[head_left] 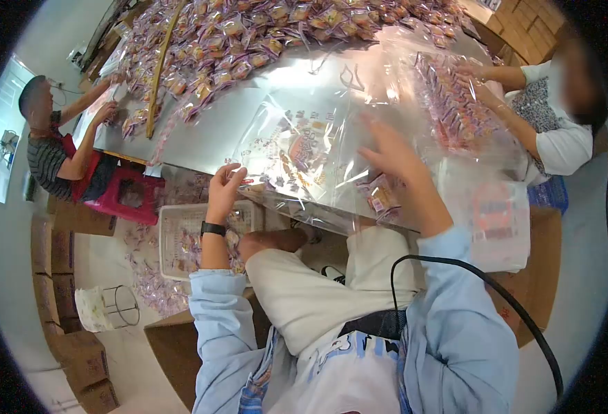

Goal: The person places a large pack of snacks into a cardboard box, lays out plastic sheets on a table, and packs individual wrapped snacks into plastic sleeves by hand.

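A large clear plastic bag (pixel 300 148) with printed lettering lies flat on the metal table in front of me, its near edge hanging over the table's edge. At the bag's left corner, my left hand (pixel 225 188) pinches the film between thumb and fingers. My right hand (pixel 395 153) is over the bag's right side, slightly blurred, with its fingers apart and no object in it. Just below that hand, a small wrapped snack packet (pixel 380 196) shows at the table's edge. Whether it lies inside the bag I cannot tell.
Many wrapped snack packets (pixel 248 34) are heaped at the back beside a wooden strip (pixel 164 69). A person (pixel 545 114) at right handles a filled bag (pixel 449 103); another (pixel 55 148) works at left. Stacked plastic bags (pixel 490 221) hang at right. A white basket (pixel 169 241) stands below.
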Tool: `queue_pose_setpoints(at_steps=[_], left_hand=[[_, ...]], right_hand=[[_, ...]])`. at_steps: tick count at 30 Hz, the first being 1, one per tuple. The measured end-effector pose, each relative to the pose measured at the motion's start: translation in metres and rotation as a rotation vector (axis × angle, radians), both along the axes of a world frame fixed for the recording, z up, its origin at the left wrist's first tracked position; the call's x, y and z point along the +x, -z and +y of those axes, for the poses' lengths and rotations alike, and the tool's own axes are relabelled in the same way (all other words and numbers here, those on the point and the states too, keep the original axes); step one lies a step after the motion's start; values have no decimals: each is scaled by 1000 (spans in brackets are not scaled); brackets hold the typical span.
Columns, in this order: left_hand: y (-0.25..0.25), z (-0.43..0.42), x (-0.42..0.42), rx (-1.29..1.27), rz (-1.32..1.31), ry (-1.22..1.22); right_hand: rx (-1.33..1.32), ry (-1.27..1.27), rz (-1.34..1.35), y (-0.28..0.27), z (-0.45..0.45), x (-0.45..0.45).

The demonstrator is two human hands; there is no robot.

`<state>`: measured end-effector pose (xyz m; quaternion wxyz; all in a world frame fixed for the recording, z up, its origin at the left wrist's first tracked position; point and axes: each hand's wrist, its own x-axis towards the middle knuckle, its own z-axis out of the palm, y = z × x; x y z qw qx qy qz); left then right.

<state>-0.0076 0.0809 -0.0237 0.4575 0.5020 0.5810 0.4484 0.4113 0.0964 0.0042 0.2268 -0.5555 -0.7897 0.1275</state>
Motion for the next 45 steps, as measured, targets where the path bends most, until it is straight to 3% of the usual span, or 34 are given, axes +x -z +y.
queue_pose_setpoints(at_steps=[3,7,11,13,15,17,20,23,26,29,32,35,39,45], left_hand=[[24,21,-6,54,71,-85],[10,31,11,131,275,-201],[-23,2,45,500,642,-511],[-48,-47,101,505,560,-446],[-42,-96,153,670,685,-150],[-66,-133,204,624,820,-33],[-43,-145,224,621,855,-64],[-23,-143,210,652,864,-90],[-33,-146,201,635,861,-56],[-66,-144,204,479,915,-78],[-46,-145,195,494,951,-56],[-34,-151,189,539,959,-83],[-55,-163,193,442,1014,-84],[-27,-156,179,395,1018,-13]], right_hand=[[50,129,7,-31,-67,20],[80,205,-184,-19,-140,16],[-7,312,-287,-9,-158,1],[22,344,-313,-2,-160,-4],[12,357,-321,3,-162,-6],[-37,341,-326,4,-161,-6],[93,314,-276,5,-164,0],[-130,240,283,-10,-162,-3],[-363,37,403,-28,-141,-14],[-508,57,503,-19,-117,-20],[-485,53,641,3,-104,-22],[-1036,-147,874,17,-69,-10],[-1179,-179,1091,22,-52,-3],[-1052,11,1138,27,-69,-9]])
